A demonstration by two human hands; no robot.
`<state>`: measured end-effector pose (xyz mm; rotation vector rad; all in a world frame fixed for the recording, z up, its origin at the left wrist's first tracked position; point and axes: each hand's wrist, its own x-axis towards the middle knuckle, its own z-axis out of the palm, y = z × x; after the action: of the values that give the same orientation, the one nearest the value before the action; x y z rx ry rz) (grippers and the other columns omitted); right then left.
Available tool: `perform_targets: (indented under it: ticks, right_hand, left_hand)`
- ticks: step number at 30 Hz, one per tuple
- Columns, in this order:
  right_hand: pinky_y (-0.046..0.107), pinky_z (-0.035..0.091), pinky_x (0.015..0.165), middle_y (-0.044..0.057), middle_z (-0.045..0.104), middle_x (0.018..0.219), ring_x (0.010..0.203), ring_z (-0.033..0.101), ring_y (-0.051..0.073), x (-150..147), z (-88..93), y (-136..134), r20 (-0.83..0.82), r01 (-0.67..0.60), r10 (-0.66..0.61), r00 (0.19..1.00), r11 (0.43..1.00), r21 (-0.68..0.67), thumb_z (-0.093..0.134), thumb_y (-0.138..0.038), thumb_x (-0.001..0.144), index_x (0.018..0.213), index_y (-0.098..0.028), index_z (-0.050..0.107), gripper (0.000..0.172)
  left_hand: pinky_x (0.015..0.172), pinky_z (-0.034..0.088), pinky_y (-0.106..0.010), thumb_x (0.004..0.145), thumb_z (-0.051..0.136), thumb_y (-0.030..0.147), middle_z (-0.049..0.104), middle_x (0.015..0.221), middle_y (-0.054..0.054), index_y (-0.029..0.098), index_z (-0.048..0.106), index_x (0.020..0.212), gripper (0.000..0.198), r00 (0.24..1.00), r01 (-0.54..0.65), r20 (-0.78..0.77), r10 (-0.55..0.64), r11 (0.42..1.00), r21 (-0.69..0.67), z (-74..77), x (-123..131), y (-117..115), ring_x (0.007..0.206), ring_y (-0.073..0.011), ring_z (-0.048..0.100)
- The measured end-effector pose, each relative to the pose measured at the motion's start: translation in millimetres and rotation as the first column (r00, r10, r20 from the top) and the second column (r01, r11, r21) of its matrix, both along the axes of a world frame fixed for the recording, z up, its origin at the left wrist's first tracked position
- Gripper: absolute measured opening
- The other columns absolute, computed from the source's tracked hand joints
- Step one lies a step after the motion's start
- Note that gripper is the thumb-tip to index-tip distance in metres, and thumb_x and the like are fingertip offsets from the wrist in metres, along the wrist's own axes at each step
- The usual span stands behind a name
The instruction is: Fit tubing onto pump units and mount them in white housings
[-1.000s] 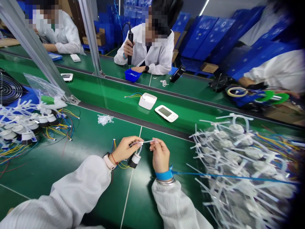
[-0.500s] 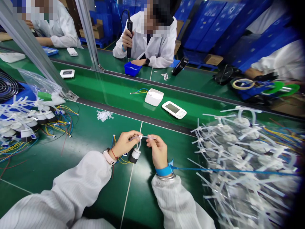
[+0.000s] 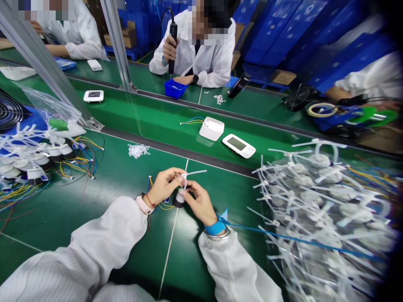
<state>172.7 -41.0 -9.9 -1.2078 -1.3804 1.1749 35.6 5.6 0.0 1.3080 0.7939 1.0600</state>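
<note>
A small motor pump (image 3: 179,202), white on top and black below, stands tilted under my fingers with coloured wires to its left. Clear tubing (image 3: 197,172) rises from its top to a small white connector (image 3: 184,175), and a free length points right. My left hand (image 3: 166,186) pinches the tubing at the connector. Beside the pump's top, my right hand (image 3: 200,202) has its thumb and fingers closed on the lower tubing; the exact contact is partly hidden.
Similar pumps with tubes lie heaped at right (image 3: 315,209) and left (image 3: 34,163). Small clear rings (image 3: 138,150) form a pile. A white housing (image 3: 212,128) and a white display unit (image 3: 239,145) sit on the green belt. Across it, a co-worker (image 3: 210,63) holds an electric screwdriver (image 3: 171,46).
My right hand has left the tubing's free end and moved down-left to the pump's top. That free end now sticks out loose. The housing and display units on the belt have shifted right.
</note>
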Motion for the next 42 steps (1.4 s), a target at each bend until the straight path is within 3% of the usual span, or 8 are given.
perform_targets:
  ticks: [5, 10, 13, 22, 27, 30, 35, 42]
  right_hand:
    - [0.032, 0.045, 0.079, 0.003, 0.064, 0.091, 0.084, 0.06, 0.017, -3.4, -1.3, -1.4, 0.095, -0.02, 0.013, 0.995, 0.998, 0.066, 0.065, -0.024, 0.07, 0.104, -0.02, 0.051, 0.037]
    - [0.028, 0.046, 0.069, 0.0, 0.058, 0.082, 0.073, 0.056, 0.014, -4.5, -7.1, -1.2, -0.015, 0.276, -0.276, 0.961, 0.958, 0.082, 0.068, -0.024, 0.067, 0.099, -0.021, 0.048, 0.038]
    - [0.027, 0.044, 0.066, 0.0, 0.054, 0.079, 0.071, 0.053, 0.013, -3.6, -7.0, -1.7, 0.01, 0.346, -0.35, 0.937, 0.931, 0.12, 0.067, -0.026, 0.068, 0.092, -0.021, 0.049, 0.031]
    - [0.031, 0.043, 0.075, 0.005, 0.061, 0.093, 0.083, 0.056, 0.017, -0.6, -5.6, -6.6, -0.091, 0.294, -0.287, 0.954, 0.952, 0.08, 0.058, -0.032, 0.078, 0.097, -0.021, 0.056, 0.022]
    - [0.024, 0.039, 0.05, 0.001, 0.062, 0.075, 0.054, 0.048, 0.01, 4.1, -2.2, -3.3, -0.297, 0.249, -0.244, 0.923, 0.968, -0.022, 0.053, -0.035, 0.081, 0.096, -0.021, 0.058, 0.021]
    - [0.022, 0.033, 0.042, 0.0, 0.063, 0.07, 0.047, 0.043, 0.008, 5.0, -1.2, -0.7, -0.4, 0.2, -0.222, 0.889, 0.975, -0.095, 0.053, -0.036, 0.08, 0.101, -0.02, 0.054, 0.026]
    - [0.022, 0.033, 0.041, 0.001, 0.064, 0.069, 0.045, 0.043, 0.008, 4.4, -1.7, 0.9, -0.393, 0.196, -0.246, 0.886, 0.967, -0.163, 0.056, -0.038, 0.076, 0.096, -0.019, 0.052, 0.027]
    - [0.022, 0.035, 0.046, -0.001, 0.064, 0.072, 0.048, 0.045, 0.008, 4.4, -4.7, 2.3, -0.36, 0.218, -0.261, 0.896, 0.964, -0.155, 0.059, -0.036, 0.075, 0.096, -0.022, 0.048, 0.027]
  left_hand:
    - [0.06, 0.046, -0.02, 0.078, 0.057, 0.025, 0.062, 0.07, -0.003, 0.01, 0.058, 0.09, 0.019, 0.998, -0.047, 0.039, 0.047, 0.999, 0.011, 0.3, -1.7, 1.6, 0.061, -0.0094, 0.057]
    - [0.06, 0.044, -0.019, 0.075, 0.061, 0.026, 0.06, 0.073, -0.003, 0.011, 0.054, 0.086, 0.019, 0.993, -0.055, 0.101, 0.056, 0.998, -0.009, 1.0, -2.4, 3.7, 0.061, -0.0074, 0.054]
    - [0.059, 0.042, -0.017, 0.071, 0.065, 0.025, 0.056, 0.07, 0.0, 0.012, 0.051, 0.08, 0.021, 0.993, -0.065, 0.099, 0.066, 0.998, -0.013, -0.4, -1.6, 3.8, 0.062, -0.0067, 0.053]
    - [0.054, 0.045, -0.019, 0.079, 0.057, 0.038, 0.057, 0.057, 0.001, 0.009, 0.054, 0.106, 0.04, 0.998, -0.06, -0.017, 0.059, 0.997, -0.052, 6.3, -2.0, 3.0, 0.052, -0.0074, 0.052]
    - [0.055, 0.046, -0.019, 0.08, 0.056, 0.039, 0.061, 0.061, -0.001, 0.008, 0.052, 0.113, 0.045, 1.0, -0.007, -0.003, 0.007, 0.998, -0.07, 6.1, -3.2, 2.8, 0.051, -0.0076, 0.054]
    - [0.053, 0.045, -0.018, 0.08, 0.056, 0.04, 0.062, 0.06, -0.001, 0.009, 0.051, 0.113, 0.045, 1.0, -0.005, -0.003, 0.005, 0.996, -0.09, 3.8, -3.2, 3.6, 0.05, -0.0073, 0.054]
    - [0.051, 0.044, -0.018, 0.08, 0.056, 0.041, 0.061, 0.058, -0.001, 0.009, 0.052, 0.107, 0.042, 1.0, -0.026, -0.011, 0.025, 0.993, -0.116, -0.3, -2.3, 5.5, 0.048, -0.0066, 0.052]
    - [0.049, 0.044, -0.017, 0.08, 0.055, 0.042, 0.059, 0.055, 0.0, 0.01, 0.053, 0.104, 0.04, 0.999, -0.029, -0.031, 0.025, 0.99, -0.138, -3.7, -1.5, 7.3, 0.045, -0.0064, 0.051]
